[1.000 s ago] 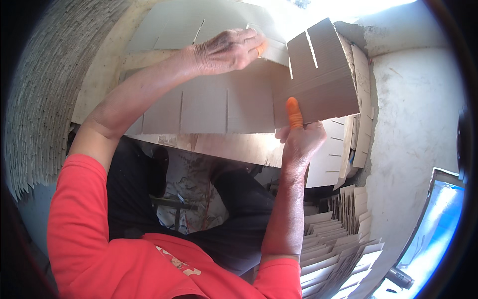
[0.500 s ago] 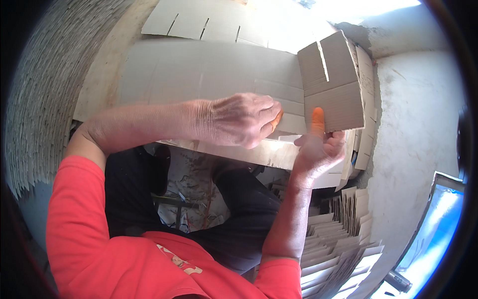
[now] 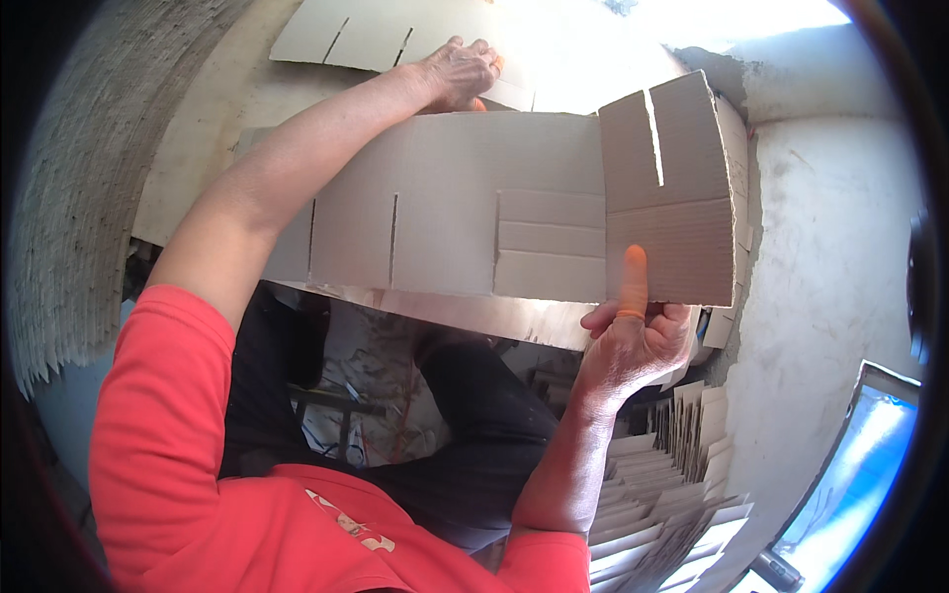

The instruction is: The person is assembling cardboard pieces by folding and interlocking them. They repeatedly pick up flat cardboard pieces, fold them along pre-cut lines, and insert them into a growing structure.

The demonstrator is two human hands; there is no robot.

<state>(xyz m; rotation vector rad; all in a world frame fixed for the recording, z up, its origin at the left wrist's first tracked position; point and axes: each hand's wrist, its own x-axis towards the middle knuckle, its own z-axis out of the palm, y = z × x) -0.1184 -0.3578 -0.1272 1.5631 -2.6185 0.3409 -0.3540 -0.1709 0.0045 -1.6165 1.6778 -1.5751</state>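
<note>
A grey-white cardboard sheet with slots and creased strips lies across the bench in front of me. Its right end is folded up into a brown flap, which has one long slot. My right hand grips the near edge of that flap; its thumb, in an orange finger cover, lies on the flap's face and the other fingers are below. My left hand is beyond the sheet's far edge, over another slotted cardboard piece. Its bent fingers and orange-covered thumb are apart, and nothing shows between them.
A tall stack of cardboard rises at the left. Several slotted cardboard pieces stand packed at the lower right, beside a pale wall. A blue panel leans at the far right. Scraps litter the floor.
My left hand has moved from over the middle of the sheet to beyond its far edge. The flap and my right hand have come slightly nearer to me.
</note>
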